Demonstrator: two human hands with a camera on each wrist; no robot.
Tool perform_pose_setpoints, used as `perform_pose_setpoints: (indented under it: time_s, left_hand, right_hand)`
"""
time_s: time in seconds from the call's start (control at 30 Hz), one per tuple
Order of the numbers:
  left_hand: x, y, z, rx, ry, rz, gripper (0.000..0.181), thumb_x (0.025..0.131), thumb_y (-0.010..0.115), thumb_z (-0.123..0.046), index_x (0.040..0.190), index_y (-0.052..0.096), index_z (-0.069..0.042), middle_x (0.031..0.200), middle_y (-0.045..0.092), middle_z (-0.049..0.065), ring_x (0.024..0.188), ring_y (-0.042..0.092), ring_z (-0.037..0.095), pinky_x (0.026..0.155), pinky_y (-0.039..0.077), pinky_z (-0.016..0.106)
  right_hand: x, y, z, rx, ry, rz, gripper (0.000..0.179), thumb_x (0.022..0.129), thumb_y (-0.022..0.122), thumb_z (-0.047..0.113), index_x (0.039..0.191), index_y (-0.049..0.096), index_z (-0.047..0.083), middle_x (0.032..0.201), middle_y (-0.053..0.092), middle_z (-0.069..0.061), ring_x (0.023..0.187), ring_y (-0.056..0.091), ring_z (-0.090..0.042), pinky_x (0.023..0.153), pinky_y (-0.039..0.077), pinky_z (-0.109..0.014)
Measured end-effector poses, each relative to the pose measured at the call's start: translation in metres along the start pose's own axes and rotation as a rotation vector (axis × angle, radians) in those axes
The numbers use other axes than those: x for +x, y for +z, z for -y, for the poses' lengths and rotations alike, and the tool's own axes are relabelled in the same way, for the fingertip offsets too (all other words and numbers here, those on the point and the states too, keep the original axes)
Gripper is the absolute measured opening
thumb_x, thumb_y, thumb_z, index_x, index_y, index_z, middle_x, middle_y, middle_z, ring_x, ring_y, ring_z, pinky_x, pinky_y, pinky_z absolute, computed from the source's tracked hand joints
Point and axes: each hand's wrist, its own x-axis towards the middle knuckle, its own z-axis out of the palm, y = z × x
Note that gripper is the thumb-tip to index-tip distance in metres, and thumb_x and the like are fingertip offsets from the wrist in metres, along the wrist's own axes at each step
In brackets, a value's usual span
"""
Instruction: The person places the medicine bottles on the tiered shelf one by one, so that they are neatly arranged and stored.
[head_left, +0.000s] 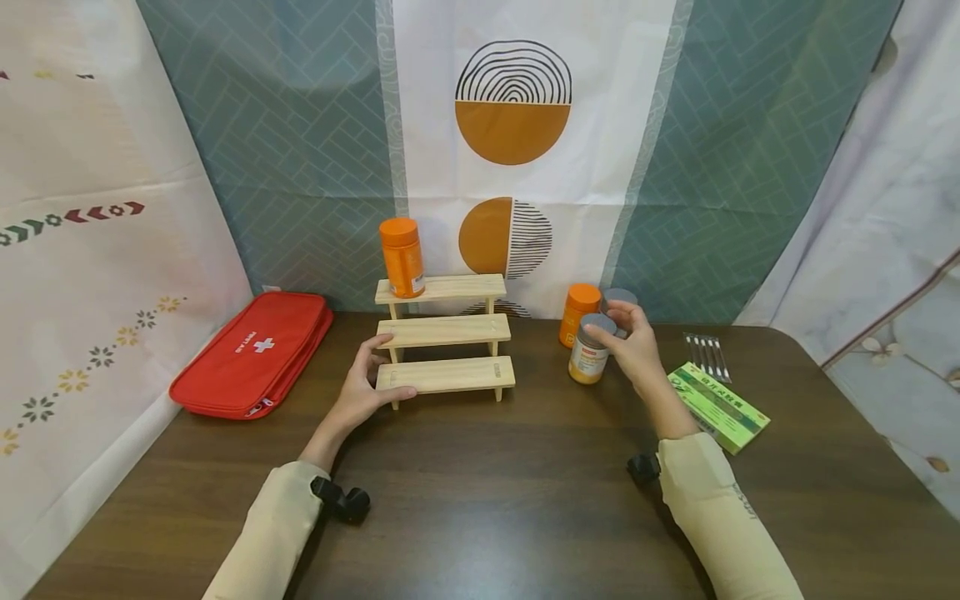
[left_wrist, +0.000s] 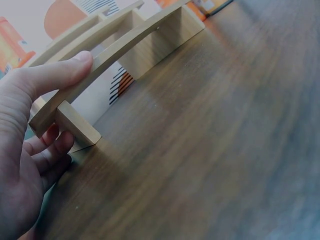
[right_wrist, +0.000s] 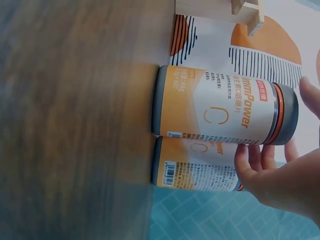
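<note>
Wooden rack [head_left: 444, 376], three-tiered, stands toward the back of the table [head_left: 480, 483], and I have its left end gripped in the left hand [head_left: 363, 383], thumb over the bottom plank and fingers curled beneath. A red pouch [head_left: 251, 354] lies flat off to its left, untouched. Of the four bottles, I count one as placed: an orange bottle [head_left: 403, 260], upright on the left end of the top tier. Left to deal with, as I judge it, are three on the table right of the rack: the near grey-capped bottle [head_left: 588, 358], upright, grasped about its cap by the right hand [head_left: 639, 348]; the far grey-capped bottle [right_wrist: 200, 172], close behind it; and a second orange bottle [head_left: 573, 321] just beside. I'd call this an early stage. Farther right lies a green box [head_left: 718, 407], and just beyond it a packet [head_left: 707, 357], maybe cotton swabs, too small for me to be sure.
</note>
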Motion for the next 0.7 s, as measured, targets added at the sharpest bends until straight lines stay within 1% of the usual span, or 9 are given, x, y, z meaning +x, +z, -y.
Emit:
perform_pose_setpoints:
  time_s: [0.13, 0.27, 0.37, 0.6, 0.7]
  left_hand:
    - [-0.0009, -0.0004, 0.0004, 0.001, 0.002, 0.011, 0.090, 0.075, 0.082, -0.003, 0.147, 0.030, -0.016, 0.116, 0.049, 0.022, 0.093, 0.054, 0.016, 0.081, 0.046, 0.024]
    - [-0.0013, 0.0001, -0.0009, -0.011, 0.005, 0.009, 0.090, 0.074, 0.082, -0.002, 0.147, 0.030, -0.014, 0.117, 0.049, 0.023, 0.094, 0.053, 0.015, 0.081, 0.046, 0.024]
    - [-0.0014, 0.0004, -0.0018, -0.023, 0.006, 0.011, 0.089, 0.074, 0.082, -0.001, 0.146, 0.030, -0.014, 0.119, 0.049, 0.023, 0.095, 0.053, 0.016, 0.081, 0.046, 0.023]
    - [-0.0003, 0.0004, -0.0008, -0.041, -0.004, 0.008, 0.089, 0.074, 0.082, 0.000, 0.146, 0.032, -0.016, 0.120, 0.048, 0.024, 0.097, 0.052, 0.018, 0.082, 0.046, 0.022]
    - [-0.0013, 0.0004, -0.0004, -0.036, 0.001, 0.011, 0.089, 0.074, 0.082, 0.000, 0.146, 0.031, -0.015, 0.120, 0.048, 0.024, 0.096, 0.052, 0.017, 0.082, 0.046, 0.022]
  right_hand:
    - [0.0003, 0.0003, -0.0013, -0.023, 0.021, 0.038, 0.072, 0.090, 0.070, 0.022, 0.146, 0.030, 0.004, 0.147, 0.036, -0.023, 0.134, 0.037, -0.036, 0.111, 0.033, -0.047]
    - [0.0007, 0.0007, -0.0026, -0.036, 0.033, 0.064, 0.075, 0.089, 0.071, 0.020, 0.147, 0.027, 0.004, 0.147, 0.035, -0.024, 0.129, 0.038, -0.037, 0.107, 0.036, -0.048]
    - [0.0012, 0.0001, -0.0035, -0.043, 0.036, 0.079, 0.077, 0.088, 0.072, 0.017, 0.147, 0.026, 0.003, 0.148, 0.035, -0.024, 0.129, 0.038, -0.037, 0.107, 0.036, -0.048]
    - [0.0025, -0.0004, -0.0050, -0.013, 0.027, 0.108, 0.079, 0.085, 0.072, 0.007, 0.147, 0.022, -0.001, 0.149, 0.034, -0.026, 0.129, 0.038, -0.038, 0.109, 0.034, -0.049]
    - [0.0025, -0.0001, -0.0060, -0.028, 0.035, 0.111, 0.078, 0.085, 0.072, 0.006, 0.145, 0.023, -0.002, 0.148, 0.034, -0.026, 0.128, 0.038, -0.038, 0.110, 0.033, -0.050]
